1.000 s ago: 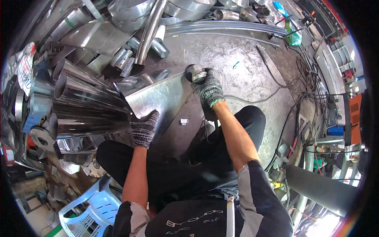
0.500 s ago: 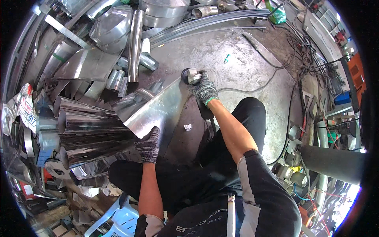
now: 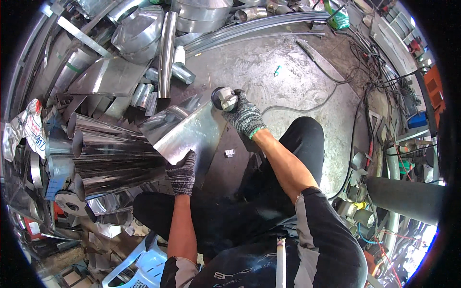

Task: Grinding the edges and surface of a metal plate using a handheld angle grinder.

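Note:
My left hand (image 3: 181,174), in a grey knitted glove, grips the near edge of a shiny bent sheet-metal piece (image 3: 185,137), with the thumb on top. The fingers beneath are partly hidden. My right hand (image 3: 246,114), gloved too, is closed round an angle grinder (image 3: 227,99). Its round dark head is at the far corner of the sheet metal; I cannot tell whether the disc touches. The grinder's body is mostly behind my hand and forearm. Left of the sheet lie several tapered metal tubes (image 3: 117,152), close to my left hand.
A long polished pipe (image 3: 167,55) and large round metal vessels (image 3: 199,14) lie at the far left. Long metal strips (image 3: 259,25) cross the back. A grey cord (image 3: 307,109) runs over the floor to tangled cables (image 3: 367,67) at right. A blue plastic chair (image 3: 149,264) is at the lower left.
The grinder in my right hand has shifted slightly left and nearer, and its head has turned to show more of its round face. My left hand keeps its hold on the sheet metal.

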Tool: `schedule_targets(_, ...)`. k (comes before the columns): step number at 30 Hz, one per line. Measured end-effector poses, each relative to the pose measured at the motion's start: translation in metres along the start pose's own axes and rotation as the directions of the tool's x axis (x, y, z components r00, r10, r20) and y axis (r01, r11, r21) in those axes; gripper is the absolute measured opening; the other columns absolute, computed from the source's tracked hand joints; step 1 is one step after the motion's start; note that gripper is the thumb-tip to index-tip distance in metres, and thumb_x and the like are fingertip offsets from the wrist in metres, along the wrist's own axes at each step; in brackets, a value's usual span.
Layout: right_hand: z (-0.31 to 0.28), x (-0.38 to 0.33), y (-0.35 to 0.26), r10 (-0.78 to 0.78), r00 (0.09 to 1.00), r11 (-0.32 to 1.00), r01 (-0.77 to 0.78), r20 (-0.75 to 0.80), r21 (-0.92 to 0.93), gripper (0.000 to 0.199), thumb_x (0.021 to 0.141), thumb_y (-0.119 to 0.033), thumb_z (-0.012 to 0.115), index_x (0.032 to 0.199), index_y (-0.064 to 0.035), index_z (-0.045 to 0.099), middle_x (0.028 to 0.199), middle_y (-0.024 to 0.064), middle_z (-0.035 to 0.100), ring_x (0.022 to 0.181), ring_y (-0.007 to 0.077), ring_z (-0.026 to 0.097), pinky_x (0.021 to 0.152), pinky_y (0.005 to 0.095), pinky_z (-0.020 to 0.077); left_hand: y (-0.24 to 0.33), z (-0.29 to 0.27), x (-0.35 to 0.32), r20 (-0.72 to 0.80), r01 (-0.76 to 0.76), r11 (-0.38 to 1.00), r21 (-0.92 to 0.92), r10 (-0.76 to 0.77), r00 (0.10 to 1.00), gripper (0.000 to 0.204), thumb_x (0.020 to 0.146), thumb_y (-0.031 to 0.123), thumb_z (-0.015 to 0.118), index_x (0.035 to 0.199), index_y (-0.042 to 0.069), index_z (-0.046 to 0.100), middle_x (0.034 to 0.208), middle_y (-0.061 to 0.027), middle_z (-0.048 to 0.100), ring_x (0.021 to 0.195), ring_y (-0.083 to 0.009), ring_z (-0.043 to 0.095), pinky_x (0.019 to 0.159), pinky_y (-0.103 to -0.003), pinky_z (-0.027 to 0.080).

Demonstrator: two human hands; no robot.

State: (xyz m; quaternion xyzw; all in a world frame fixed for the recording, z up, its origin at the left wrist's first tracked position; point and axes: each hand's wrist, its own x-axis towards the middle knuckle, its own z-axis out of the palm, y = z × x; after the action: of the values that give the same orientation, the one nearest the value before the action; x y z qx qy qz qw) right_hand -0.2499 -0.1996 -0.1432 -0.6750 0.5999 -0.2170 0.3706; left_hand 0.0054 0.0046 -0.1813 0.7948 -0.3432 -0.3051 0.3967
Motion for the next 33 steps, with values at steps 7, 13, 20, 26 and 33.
schedule_targets(7, -0.008, -0.025, -0.046, -0.080, 0.995, 0.997, 0.079, 0.065, 0.014, 0.107, 0.088, -0.060, 0.096, 0.162, -0.0003, 0.048, 0.137, 0.0329, 0.076, 0.128, 0.0505, 0.075, 0.107, 0.0538, 0.0610, -0.006, -0.009, -0.001, -0.003, -0.020, 1.000, 0.010, 0.020, 1.000, 0.053, 0.097, 0.019, 0.094, 0.138, -0.005, 0.071, 0.123, -0.0130, 0.085, 0.111, -0.0257, 0.081, 0.105, -0.043, 0.061)
schedule_targets(13, 0.008, -0.030, -0.037, -0.104, 0.994, 0.994, 0.103, 0.042, 0.019, 0.093, 0.093, -0.036, 0.093, 0.165, -0.0085, 0.042, 0.128, 0.0288, 0.081, 0.120, 0.0507, 0.078, 0.099, 0.0559, 0.0638, 0.014, -0.007, -0.008, -0.065, -0.058, 0.996, -0.069, 0.054, 0.996, 0.055, 0.094, 0.014, 0.096, 0.137, -0.004, 0.069, 0.124, -0.0136, 0.083, 0.111, -0.0256, 0.080, 0.103, -0.042, 0.062)
schedule_targets(20, 0.002, -0.084, -0.105, -0.332, 0.916, 0.942, 0.336, 0.227, 0.021, 0.091, 0.094, -0.036, 0.092, 0.165, -0.0079, 0.044, 0.129, 0.0321, 0.078, 0.119, 0.0515, 0.077, 0.098, 0.0585, 0.0643, -0.025, 0.001, 0.001, -0.010, -0.062, 0.925, -0.374, 0.063, 0.998, 0.046, 0.096, 0.011, 0.092, 0.134, -0.004, 0.072, 0.124, -0.0116, 0.084, 0.113, -0.0225, 0.080, 0.104, -0.042, 0.063)
schedule_targets(26, -0.004, -0.100, -0.117, -0.361, 0.889, 0.926, 0.378, 0.283, -0.005, 0.093, 0.093, -0.033, 0.093, 0.168, -0.0098, 0.043, 0.133, 0.0320, 0.077, 0.120, 0.0526, 0.077, 0.097, 0.0593, 0.0643, -0.016, 0.016, -0.027, -0.010, -0.100, 0.921, -0.376, 0.103, 0.995, 0.037, 0.102, 0.000, 0.079, 0.138, -0.005, 0.072, 0.134, -0.0130, 0.082, 0.121, -0.0252, 0.079, 0.108, -0.042, 0.063)
schedule_targets(33, -0.012, -0.114, -0.157, -0.317, 0.843, 0.935, 0.354, 0.435, -0.005, 0.085, 0.094, -0.032, 0.093, 0.161, -0.0069, 0.047, 0.113, 0.0311, 0.081, 0.109, 0.0509, 0.081, 0.093, 0.0544, 0.0649, -0.096, 0.034, -0.031, -0.081, -0.223, 0.974, -0.041, 0.219, 0.972, 0.040, 0.097, 0.017, 0.091, 0.131, 0.002, 0.078, 0.124, -0.0170, 0.085, 0.116, -0.0345, 0.083, 0.097, -0.047, 0.066)
